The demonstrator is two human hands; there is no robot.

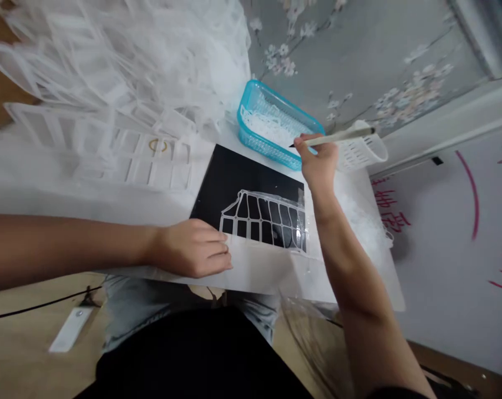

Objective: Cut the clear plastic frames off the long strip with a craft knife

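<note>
The left hand presses flat, fingers together, on the near left edge of a white plastic grid frame lying on a black mat, while the right hand pinches a pale stick tool just beside the far turquoise basket.

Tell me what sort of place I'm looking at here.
Probably a home workspace for small piecework. A heap of white plastic frames fills the table, a blue basket holds bits, and flowered wallpaper covers the wall.
</note>
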